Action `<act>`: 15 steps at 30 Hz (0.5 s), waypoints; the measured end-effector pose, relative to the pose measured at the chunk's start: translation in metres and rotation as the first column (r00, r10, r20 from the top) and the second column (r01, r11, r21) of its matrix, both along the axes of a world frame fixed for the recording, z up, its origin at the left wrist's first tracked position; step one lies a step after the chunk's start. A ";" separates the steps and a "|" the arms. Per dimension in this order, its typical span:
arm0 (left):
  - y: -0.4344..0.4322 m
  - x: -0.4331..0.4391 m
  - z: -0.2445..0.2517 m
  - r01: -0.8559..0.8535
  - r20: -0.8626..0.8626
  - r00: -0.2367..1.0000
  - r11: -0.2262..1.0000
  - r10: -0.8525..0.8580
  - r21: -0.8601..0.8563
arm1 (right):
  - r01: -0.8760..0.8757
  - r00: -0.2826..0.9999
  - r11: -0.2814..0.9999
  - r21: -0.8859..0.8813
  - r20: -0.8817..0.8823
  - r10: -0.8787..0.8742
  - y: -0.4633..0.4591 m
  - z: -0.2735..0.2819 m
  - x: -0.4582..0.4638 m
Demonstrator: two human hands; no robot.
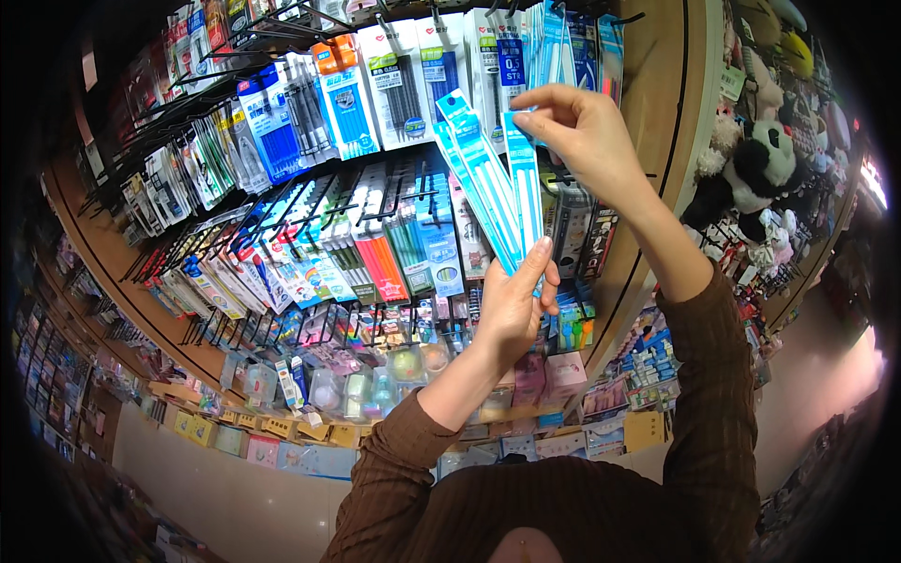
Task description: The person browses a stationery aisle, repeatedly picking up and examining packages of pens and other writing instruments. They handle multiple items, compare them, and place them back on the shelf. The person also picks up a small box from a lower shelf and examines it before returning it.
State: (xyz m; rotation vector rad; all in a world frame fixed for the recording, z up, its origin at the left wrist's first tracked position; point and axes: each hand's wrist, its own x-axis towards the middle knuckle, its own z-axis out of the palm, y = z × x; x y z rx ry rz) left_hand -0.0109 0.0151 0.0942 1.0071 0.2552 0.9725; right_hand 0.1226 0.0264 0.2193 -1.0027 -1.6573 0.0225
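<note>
My left hand (pixel 517 302) grips the lower ends of several slim blue-and-white packets (pixel 482 169), fanned out, with what look like pen refills inside. My right hand (pixel 591 137) has its thumb and forefinger at the top edge of the rightmost packet (pixel 523 165), whose lower end is also in my left hand. Behind my right hand, more light-blue packets (pixel 552 49) hang from a hook on the rack. Packs of dark refills (pixel 398 84) hang to the left of them.
Black display hooks (pixel 338 211) jut toward me in rows, carrying refill and pen packs. Lower down are clear plastic boxes (pixel 260 380) on a shelf. A wooden upright (pixel 651 91) bounds the rack at right, with plush toys (pixel 764 165) hanging beyond it.
</note>
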 end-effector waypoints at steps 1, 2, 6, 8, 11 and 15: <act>-0.001 0.001 0.000 -0.011 0.037 0.999 1.000 0.011 -0.005 | -0.040 0.999 0.999 0.036 -0.032 0.041 0.001 -0.004 -0.001; -0.002 0.003 0.000 -0.021 0.068 0.997 0.999 0.022 -0.024 | -0.007 0.996 0.998 0.065 -0.090 0.012 0.003 -0.003 0.001; -0.001 0.006 0.000 -0.046 0.093 0.994 0.997 0.051 -0.058 | 0.204 0.979 0.830 0.519 -0.103 -0.176 0.020 0.035 0.020; -0.001 0.007 0.001 -0.040 0.070 0.997 0.998 0.044 -0.050 | 0.288 0.957 0.810 0.511 -0.187 -0.222 0.023 0.060 0.030; -0.003 0.007 -0.001 -0.031 0.047 0.998 0.999 0.033 -0.043 | 0.313 0.948 0.834 0.454 -0.203 -0.246 0.030 0.086 0.035; -0.003 0.004 -0.002 -0.048 0.039 0.998 0.997 0.050 -0.059 | 0.426 0.901 0.777 0.463 -0.136 -0.413 0.035 0.090 0.037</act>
